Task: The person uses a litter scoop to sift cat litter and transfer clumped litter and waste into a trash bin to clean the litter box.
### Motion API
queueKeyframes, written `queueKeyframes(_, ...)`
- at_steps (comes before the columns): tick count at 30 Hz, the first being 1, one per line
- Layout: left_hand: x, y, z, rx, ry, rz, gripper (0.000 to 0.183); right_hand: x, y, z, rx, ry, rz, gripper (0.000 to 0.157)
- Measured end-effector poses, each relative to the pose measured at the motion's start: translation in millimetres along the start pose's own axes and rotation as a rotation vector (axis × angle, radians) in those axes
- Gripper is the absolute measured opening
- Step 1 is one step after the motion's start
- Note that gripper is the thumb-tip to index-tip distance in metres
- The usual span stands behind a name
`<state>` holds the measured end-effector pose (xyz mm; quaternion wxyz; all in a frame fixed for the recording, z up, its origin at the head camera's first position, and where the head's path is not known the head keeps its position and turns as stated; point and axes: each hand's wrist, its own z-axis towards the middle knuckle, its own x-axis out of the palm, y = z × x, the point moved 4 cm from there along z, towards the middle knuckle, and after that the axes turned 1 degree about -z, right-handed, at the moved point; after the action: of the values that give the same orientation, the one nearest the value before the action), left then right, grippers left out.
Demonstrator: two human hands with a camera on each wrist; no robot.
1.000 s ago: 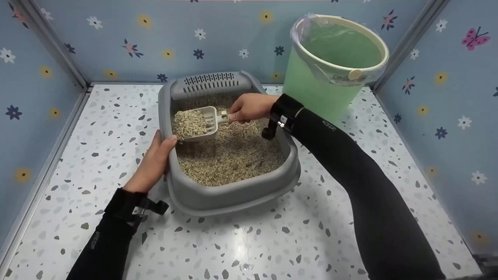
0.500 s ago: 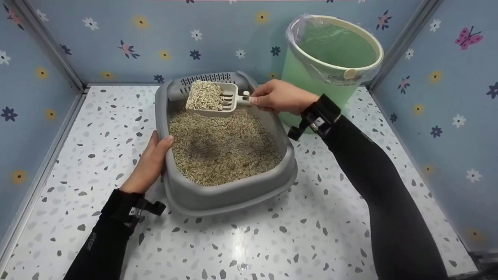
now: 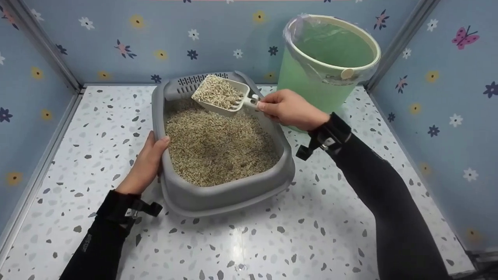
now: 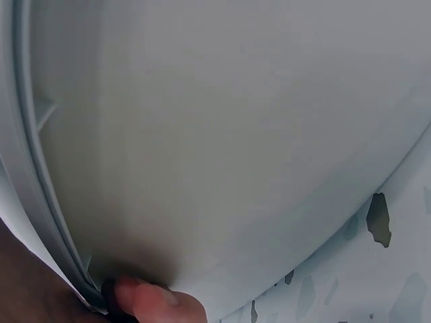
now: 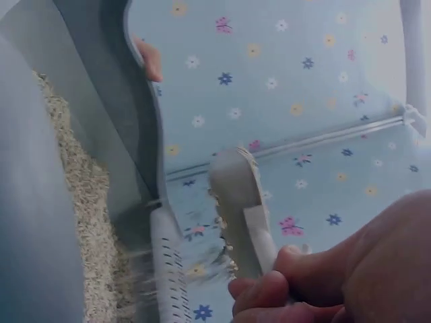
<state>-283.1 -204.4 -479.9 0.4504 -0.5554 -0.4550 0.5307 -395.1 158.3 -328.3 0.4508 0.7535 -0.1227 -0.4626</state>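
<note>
A grey litter box holds a bed of tan pellet litter. My left hand grips its left side, thumb over the rim and fingers beneath; in the left wrist view a fingertip shows under the rim. My right hand holds a white litter scoop by its handle, raised over the back of the box. The scoop is tilted and heaped with pellets. In the right wrist view the scoop is seen from the side, with blurred pellets falling from its slots.
A green trash bin with a clear liner stands behind the box on the right, close past my right hand. Flowered panels wall in the speckled tabletop at the back and both sides.
My right hand has lifted the loaded scoop off the litter and moved it back and to the right, then tilted it. My left hand stays on the rim.
</note>
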Motion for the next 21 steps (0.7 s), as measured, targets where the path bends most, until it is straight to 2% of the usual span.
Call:
queueKeyframes(3,-2.0,0.5,-0.7,-0.006,-0.001,0.002,0.088,2.0,4.8,-5.2,0.016,0.001,-0.020,0.029)
queueKeyframes(7,-3.4,2.4,-0.9,-0.021,0.003,0.019,0.091,-0.4,2.9,-24.2,0.046,0.013,0.032,0.030)
queueKeyframes(10,-7.1,5.0,-3.2,-0.040,-0.002,0.018,0.093,6.8,4.7,-20.1,0.059,0.015,0.034,0.029)
queueKeyframes(13,-8.4,8.7,-6.8,-0.055,-0.007,0.005,0.093,13.4,8.6,-15.4,0.058,0.016,-0.014,0.029)
queueKeyframes(18,-4.0,11.9,-9.1,-0.040,0.010,-0.024,0.091,13.4,7.7,-39.8,0.053,0.013,-0.074,0.031)
queueKeyframes(21,-6.3,12.6,-12.3,-0.034,0.004,-0.041,0.091,24.4,11.5,-36.7,0.035,0.011,-0.068,0.030)
